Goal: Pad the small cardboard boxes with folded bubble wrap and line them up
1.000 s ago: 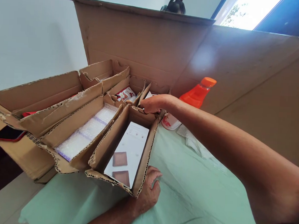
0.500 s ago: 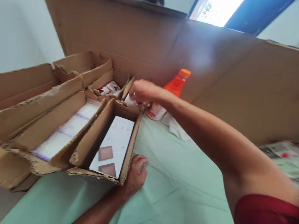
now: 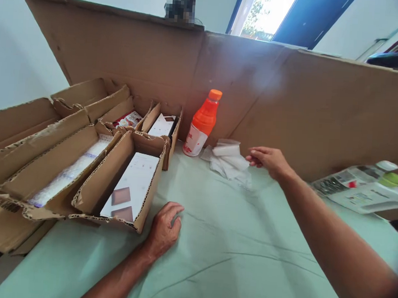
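My left hand (image 3: 165,225) rests on the green cloth, fingers loosely bent, thumb apart and nothing held. Beside it is a cardboard box (image 3: 149,195) with white cards (image 3: 133,178) printed with brown squares. My right hand (image 3: 267,161) hovers just right of a loose pile of clear plastic bags (image 3: 230,160); its fingers point left, slightly bent, and nothing shows in them. An orange bottle (image 3: 202,124) with a white label stands left of the bags. Behind the near box, a smaller box (image 3: 174,140) holds a white card (image 3: 162,125) and something dark.
More cardboard boxes (image 3: 58,131) line the left side, one with bubble-wrapped items (image 3: 71,172), another with red-and-white packets (image 3: 128,119). A tall cardboard wall (image 3: 150,56) closes off the back. Printed plastic packaging (image 3: 361,190) lies at the right.
My right hand has left the small back box and moved right to beside the plastic bags. A white card now shows in that box. My left hand stays on the cloth; the view has shifted.
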{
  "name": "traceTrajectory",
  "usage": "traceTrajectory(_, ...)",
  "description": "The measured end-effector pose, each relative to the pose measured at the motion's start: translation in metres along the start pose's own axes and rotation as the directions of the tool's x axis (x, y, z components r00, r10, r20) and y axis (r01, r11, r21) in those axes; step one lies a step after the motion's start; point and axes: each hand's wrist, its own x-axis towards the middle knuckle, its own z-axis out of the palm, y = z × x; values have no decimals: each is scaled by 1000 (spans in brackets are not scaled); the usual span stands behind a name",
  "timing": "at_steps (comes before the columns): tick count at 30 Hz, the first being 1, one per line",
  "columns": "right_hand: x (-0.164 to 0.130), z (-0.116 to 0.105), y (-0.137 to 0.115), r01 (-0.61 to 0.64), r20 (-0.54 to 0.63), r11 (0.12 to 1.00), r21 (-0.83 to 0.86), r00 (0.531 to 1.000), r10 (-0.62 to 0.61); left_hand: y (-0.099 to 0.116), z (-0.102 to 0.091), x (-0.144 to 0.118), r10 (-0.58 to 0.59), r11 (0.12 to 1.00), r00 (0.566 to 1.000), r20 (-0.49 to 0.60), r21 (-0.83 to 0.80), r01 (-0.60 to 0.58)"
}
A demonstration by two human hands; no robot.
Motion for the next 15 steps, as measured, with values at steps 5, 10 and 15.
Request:
traceTrajectory(5, -29, 47, 23, 131, 103, 986, 100, 984, -142, 79, -58, -20, 272, 961, 933, 236, -19, -276)
traceTrajectory(10, -57, 137, 31, 474, 124, 878, 69, 869, -479, 143, -167, 28, 312, 877, 946, -82, 407, -254)
traceTrajectory(15, -80, 182, 34, 589, 37, 807, -49, 808, -587, 125, -227, 162, 47, 759, 992, -117, 650, 41)
